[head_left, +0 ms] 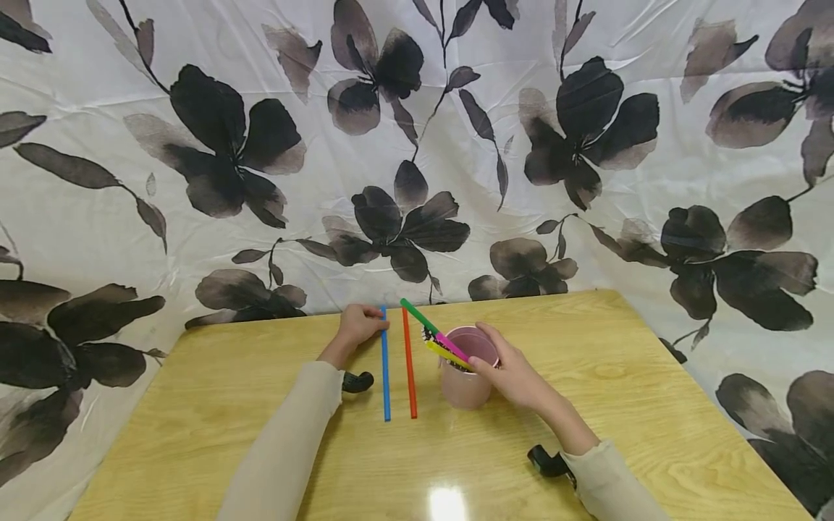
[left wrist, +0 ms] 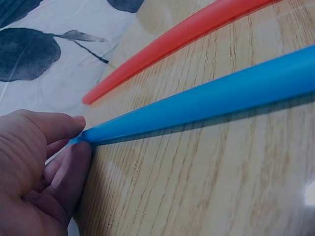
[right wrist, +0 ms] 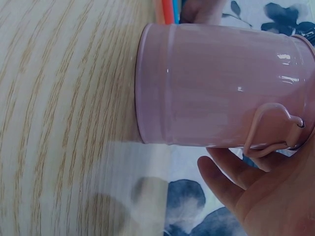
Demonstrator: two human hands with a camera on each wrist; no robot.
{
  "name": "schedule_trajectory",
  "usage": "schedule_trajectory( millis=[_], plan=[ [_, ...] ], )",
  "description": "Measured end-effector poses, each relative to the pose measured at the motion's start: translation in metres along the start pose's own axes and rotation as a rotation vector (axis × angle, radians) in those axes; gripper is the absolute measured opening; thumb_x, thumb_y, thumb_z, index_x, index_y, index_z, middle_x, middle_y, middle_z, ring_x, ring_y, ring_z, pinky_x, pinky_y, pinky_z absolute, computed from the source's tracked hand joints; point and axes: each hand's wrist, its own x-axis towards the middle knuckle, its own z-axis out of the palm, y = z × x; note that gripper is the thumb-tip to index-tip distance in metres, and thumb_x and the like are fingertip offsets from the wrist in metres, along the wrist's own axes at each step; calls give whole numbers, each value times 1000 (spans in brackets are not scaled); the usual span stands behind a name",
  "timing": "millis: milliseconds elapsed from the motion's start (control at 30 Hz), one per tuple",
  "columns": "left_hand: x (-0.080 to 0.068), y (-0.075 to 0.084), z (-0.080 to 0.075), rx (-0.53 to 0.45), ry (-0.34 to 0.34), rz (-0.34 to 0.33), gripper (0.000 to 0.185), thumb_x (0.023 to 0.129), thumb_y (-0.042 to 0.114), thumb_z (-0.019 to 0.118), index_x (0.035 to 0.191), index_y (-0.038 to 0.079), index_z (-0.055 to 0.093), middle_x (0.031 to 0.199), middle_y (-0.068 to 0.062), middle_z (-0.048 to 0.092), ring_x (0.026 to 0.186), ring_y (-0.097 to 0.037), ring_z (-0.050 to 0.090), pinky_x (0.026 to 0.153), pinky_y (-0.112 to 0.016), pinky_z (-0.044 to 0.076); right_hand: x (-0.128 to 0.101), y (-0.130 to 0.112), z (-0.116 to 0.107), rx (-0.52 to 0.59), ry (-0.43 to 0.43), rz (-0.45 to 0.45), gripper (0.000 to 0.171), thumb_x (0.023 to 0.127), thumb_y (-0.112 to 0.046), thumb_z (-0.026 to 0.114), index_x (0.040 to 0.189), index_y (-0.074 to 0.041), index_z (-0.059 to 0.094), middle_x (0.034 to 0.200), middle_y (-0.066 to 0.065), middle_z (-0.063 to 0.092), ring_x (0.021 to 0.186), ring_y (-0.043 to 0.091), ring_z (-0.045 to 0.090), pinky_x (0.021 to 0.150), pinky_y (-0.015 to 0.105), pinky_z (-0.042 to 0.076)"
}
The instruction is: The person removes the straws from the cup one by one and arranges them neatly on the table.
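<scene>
My left hand point(head_left: 360, 324) pinches the far end of a blue straw point(head_left: 386, 376) between thumb and fingers; the straw lies lengthwise on the wooden table. Just right of it, a red straw point(head_left: 410, 369) runs nearly parallel. My right hand point(head_left: 515, 369) grips a small pink metal pail point(head_left: 466, 391) near its rim, thumb on the near side and fingers round the far right. A wire handle point(right wrist: 270, 130) shows on its side in the right wrist view. Leaning out of the pail to the left are a green straw point(head_left: 420, 316), a magenta straw point(head_left: 452, 346), a yellow straw point(head_left: 446, 354) and black-and-white patterned ones.
The wooden table point(head_left: 651, 420) ends at the back against a hanging white cloth point(head_left: 482, 239) with dark flowers. A black wrist device point(head_left: 357, 382) shows by the left sleeve, another point(head_left: 547, 461) by the right.
</scene>
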Motion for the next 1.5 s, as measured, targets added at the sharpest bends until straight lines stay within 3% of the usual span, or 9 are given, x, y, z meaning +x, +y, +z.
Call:
schedule_trajectory(
  millis=[300,1000,1200,1367,1500],
  plan=[
    [0,0,1,-7,5,31,25,79,7,78,101,-4,73,90,-12,71,67,-15,64,65,-29,54,0,-1,-1,-11,8,-3,68,97,-40,58,152,-16,27,147,15,40,128,35,45,96,54,44],
    [-4,-1,2,-13,-13,27,22,82,10,77,101,-1,73,90,-11,70,67,-14,65,64,-27,55,0,-1,-2,-12,-11,19,71,96,-46,57,153,-18,26,146,15,41,126,33,47,95,52,45],
    [-10,-4,3,-70,17,98,17,88,9,72,98,-4,72,91,-14,70,71,-18,66,65,-28,55,0,-2,-2,-16,-5,22,71,96,-47,57,153,-17,26,146,15,41,127,34,46,96,53,45],
    [-17,-5,3,-160,28,195,18,91,7,69,100,-8,71,93,-14,69,75,-20,64,66,-29,55,0,-3,-1,-11,-8,21,72,96,-47,57,153,-16,26,146,16,41,127,34,46,95,53,45],
    [-28,5,-1,-246,7,255,24,92,10,67,104,-11,69,94,-14,68,77,-17,61,68,-29,53,-1,-4,0,-7,-1,15,71,96,-46,58,152,-15,27,145,16,42,127,34,46,95,54,45]
  ],
)
